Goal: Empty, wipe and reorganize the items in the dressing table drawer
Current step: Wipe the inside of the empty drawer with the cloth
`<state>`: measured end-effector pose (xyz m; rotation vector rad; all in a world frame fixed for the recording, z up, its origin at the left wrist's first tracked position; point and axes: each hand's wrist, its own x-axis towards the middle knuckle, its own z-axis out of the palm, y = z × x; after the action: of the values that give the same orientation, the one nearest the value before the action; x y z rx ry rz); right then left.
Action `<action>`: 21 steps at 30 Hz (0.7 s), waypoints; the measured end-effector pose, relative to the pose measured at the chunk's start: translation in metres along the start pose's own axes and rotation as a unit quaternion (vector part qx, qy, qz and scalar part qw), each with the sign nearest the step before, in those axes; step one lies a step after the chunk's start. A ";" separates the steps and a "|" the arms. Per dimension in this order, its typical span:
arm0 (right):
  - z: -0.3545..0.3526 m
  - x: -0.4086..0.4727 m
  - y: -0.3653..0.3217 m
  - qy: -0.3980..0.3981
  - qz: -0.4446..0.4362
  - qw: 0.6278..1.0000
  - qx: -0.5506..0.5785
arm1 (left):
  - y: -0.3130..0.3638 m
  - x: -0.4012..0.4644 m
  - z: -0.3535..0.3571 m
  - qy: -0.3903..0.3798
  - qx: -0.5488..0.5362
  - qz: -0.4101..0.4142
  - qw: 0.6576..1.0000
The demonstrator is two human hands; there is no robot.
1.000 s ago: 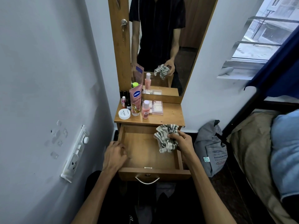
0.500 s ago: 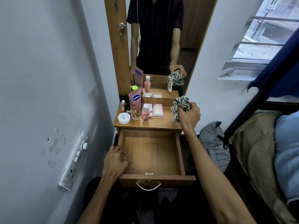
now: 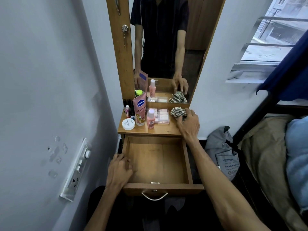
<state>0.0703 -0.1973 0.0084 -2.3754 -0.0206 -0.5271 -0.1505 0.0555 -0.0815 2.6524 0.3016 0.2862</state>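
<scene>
Wooden surface (image 3: 164, 130), items on top
Lotion tube (image 3: 140, 108), pink bottle (image 3: 151, 119), white jar (image 3: 128, 124), palette (image 3: 160, 115), small bottles (image 3: 129, 110), striped cloth (image 3: 178, 112) at right.
</scene>
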 end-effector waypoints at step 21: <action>-0.010 -0.013 0.001 -0.156 -0.067 0.985 -0.016 | 0.002 -0.002 -0.002 -0.005 -0.002 -0.002 1.000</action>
<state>0.0551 -0.2026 0.0097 -2.4783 -0.3172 -0.2147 -0.1530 0.0540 -0.0789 2.6483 0.3031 0.2706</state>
